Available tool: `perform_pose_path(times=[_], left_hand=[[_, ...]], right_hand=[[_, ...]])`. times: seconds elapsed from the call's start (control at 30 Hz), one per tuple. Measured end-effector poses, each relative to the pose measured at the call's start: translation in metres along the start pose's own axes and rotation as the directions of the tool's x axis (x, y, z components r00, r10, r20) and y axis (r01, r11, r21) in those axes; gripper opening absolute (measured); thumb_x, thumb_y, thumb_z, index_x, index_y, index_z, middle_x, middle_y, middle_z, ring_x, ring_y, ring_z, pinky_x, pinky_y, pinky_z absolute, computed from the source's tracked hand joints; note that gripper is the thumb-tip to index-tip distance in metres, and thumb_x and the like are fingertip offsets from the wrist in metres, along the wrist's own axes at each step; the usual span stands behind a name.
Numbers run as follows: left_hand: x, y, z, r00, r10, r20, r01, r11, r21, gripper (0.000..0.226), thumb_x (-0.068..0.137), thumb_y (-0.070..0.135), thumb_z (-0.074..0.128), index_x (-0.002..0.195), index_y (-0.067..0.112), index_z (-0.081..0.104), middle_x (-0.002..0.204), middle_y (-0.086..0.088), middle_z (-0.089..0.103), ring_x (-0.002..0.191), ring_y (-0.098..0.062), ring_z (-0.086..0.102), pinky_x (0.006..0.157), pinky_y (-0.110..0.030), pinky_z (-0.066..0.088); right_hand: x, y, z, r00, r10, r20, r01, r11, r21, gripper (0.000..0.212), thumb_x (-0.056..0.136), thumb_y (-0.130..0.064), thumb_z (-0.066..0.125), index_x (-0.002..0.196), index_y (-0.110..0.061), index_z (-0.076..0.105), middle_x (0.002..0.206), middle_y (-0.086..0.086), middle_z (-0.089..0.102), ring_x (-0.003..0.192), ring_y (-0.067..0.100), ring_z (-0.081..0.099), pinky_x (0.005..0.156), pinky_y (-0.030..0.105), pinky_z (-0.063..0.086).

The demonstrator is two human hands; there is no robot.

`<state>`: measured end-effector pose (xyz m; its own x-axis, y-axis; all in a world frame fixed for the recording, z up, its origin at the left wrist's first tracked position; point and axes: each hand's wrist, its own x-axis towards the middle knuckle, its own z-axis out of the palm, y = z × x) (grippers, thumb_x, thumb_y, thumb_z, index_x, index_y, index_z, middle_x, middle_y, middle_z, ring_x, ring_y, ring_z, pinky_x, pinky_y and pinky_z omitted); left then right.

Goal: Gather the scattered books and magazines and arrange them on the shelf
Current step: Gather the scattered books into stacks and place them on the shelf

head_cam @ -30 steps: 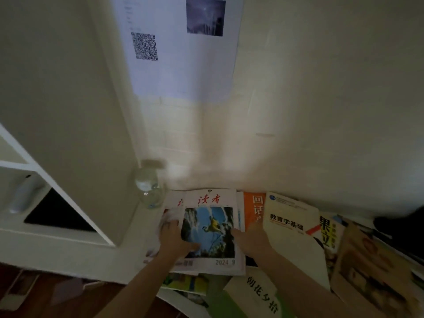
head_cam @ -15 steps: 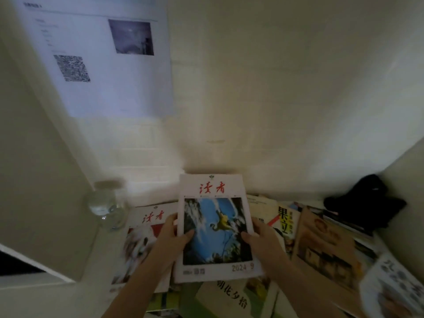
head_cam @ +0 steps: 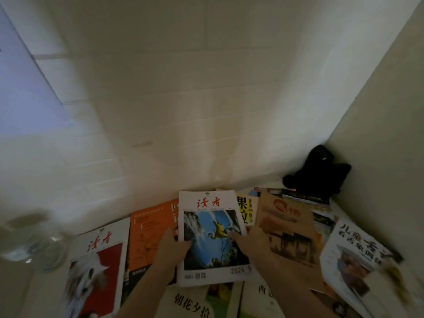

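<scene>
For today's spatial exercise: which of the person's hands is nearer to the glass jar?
Left. The left hand grips the blue-cover magazine's left edge, on the glass jar's side; the right hand holds the far right edge.

Mag point(head_cam: 212, 237) now over orange book point(head_cam: 149, 235)

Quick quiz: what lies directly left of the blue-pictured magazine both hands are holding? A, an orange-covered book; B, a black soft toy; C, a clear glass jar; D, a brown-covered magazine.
A: the orange-covered book lies right beside the left edge of the blue-pictured magazine, partly under the left hand, while the right hand holds the other edge.
</scene>
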<state>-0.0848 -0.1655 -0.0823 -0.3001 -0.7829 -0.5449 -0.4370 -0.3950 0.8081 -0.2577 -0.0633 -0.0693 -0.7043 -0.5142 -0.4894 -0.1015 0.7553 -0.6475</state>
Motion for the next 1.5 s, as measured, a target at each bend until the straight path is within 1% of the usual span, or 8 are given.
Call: perform_pose_path(times=[0.23, 0.4, 0.57, 0.87, 1.0, 1.13, 1.33, 1.5], left_hand=[[-0.031, 0.022, 0.004, 0.989, -0.09, 0.118, 0.098, 0.994, -0.058, 0.038, 0.089, 0.007, 0.064, 0.123, 0.014, 0.049, 0.11, -0.014, 0.064, 0.091, -0.033, 0.064, 0.063, -0.041, 0.055], [-0.047, 0.037, 0.028, 0.983, -0.017, 0.185, 0.021, 1.0, -0.019, 0.038, 0.09, 0.013, 0.064, 0.12, 0.027, 0.045, 0.11, -0.005, 0.063, 0.098, -0.03, 0.063, 0.082, -0.05, 0.055], [-0.055, 0.057, 0.089, 0.961, 0.132, 0.241, -0.142, 0.99, 0.024, 0.044, 0.086, 0.028, 0.068, 0.122, 0.024, 0.044, 0.115, -0.004, 0.063, 0.098, -0.024, 0.064, 0.084, -0.044, 0.057], [-0.045, 0.033, 0.061, 0.996, -0.028, 0.086, 0.024, 0.998, 0.053, 0.045, 0.084, 0.018, 0.071, 0.123, 0.023, 0.047, 0.11, -0.008, 0.061, 0.092, -0.029, 0.059, 0.084, -0.045, 0.05], [-0.04, 0.029, 0.043, 0.991, -0.069, 0.111, 0.06, 0.995, 0.081, 0.055, 0.086, 0.02, 0.07, 0.134, 0.021, 0.044, 0.106, -0.006, 0.06, 0.093, -0.029, 0.059, 0.088, -0.047, 0.05], [-0.037, 0.023, 0.039, 0.99, -0.071, 0.124, 0.064, 0.996, 0.057, 0.047, 0.087, 0.02, 0.068, 0.13, 0.02, 0.047, 0.1, -0.002, 0.061, 0.09, -0.026, 0.06, 0.077, -0.04, 0.051], [-0.044, 0.02, 0.034, 0.987, -0.057, 0.152, 0.068, 0.996, -0.065, 0.038, 0.087, 0.02, 0.068, 0.121, 0.02, 0.051, 0.102, -0.007, 0.067, 0.089, -0.03, 0.065, 0.071, -0.043, 0.057], [-0.054, 0.039, 0.037, 0.99, -0.037, 0.133, 0.06, 0.984, -0.17, 0.054, 0.093, 0.047, 0.046, 0.103, -0.003, 0.062, 0.089, -0.031, 0.066, 0.07, -0.048, 0.062, 0.062, -0.044, 0.057]], right_hand=[[-0.002, 0.005, 0.001, 0.989, 0.046, 0.138, -0.07, 0.982, 0.174, 0.027, 0.088, -0.029, 0.067, 0.106, -0.011, 0.058, 0.101, 0.006, 0.065, 0.091, 0.022, 0.063, 0.074, 0.029, 0.054], [-0.029, 0.032, -0.039, 0.992, -0.056, 0.114, 0.015, 0.944, 0.328, 0.024, 0.093, -0.028, 0.06, 0.111, -0.013, 0.06, 0.101, -0.001, 0.067, 0.093, 0.017, 0.065, 0.075, 0.029, 0.058], [-0.024, 0.056, -0.105, 0.985, -0.165, -0.045, 0.171, 0.962, 0.212, 0.013, 0.094, -0.031, 0.057, 0.1, -0.02, 0.056, 0.099, -0.004, 0.065, 0.088, 0.009, 0.061, 0.064, 0.011, 0.049], [0.019, 0.147, -0.109, 0.988, 0.034, -0.148, -0.064, 0.977, -0.203, 0.063, 0.082, -0.062, 0.041, 0.123, -0.015, 0.046, 0.122, 0.016, 0.055, 0.104, 0.033, 0.056, 0.081, 0.035, 0.048], [0.02, 0.123, -0.11, 0.98, 0.074, -0.183, -0.078, 0.997, -0.013, 0.026, 0.094, -0.041, 0.048, 0.092, -0.016, 0.054, 0.092, 0.008, 0.062, 0.073, 0.014, 0.057, 0.063, 0.032, 0.053], [0.008, 0.105, -0.119, 0.984, -0.063, -0.165, 0.065, 0.998, 0.008, 0.024, 0.102, -0.03, 0.037, 0.112, -0.015, 0.053, 0.111, 0.011, 0.061, 0.093, 0.023, 0.057, 0.087, 0.03, 0.047], [-0.028, 0.064, -0.187, 0.835, -0.28, -0.475, 0.334, 0.942, 0.033, 0.024, 0.101, -0.024, 0.043, 0.113, -0.011, 0.059, 0.098, 0.01, 0.064, 0.083, 0.023, 0.059, 0.066, 0.029, 0.044], [-0.061, 0.022, -0.15, 0.961, -0.256, -0.108, 0.277, 0.855, 0.438, 0.022, 0.099, -0.032, 0.048, 0.116, -0.027, 0.061, 0.112, -0.003, 0.066, 0.098, 0.013, 0.063, 0.08, 0.027, 0.05]])
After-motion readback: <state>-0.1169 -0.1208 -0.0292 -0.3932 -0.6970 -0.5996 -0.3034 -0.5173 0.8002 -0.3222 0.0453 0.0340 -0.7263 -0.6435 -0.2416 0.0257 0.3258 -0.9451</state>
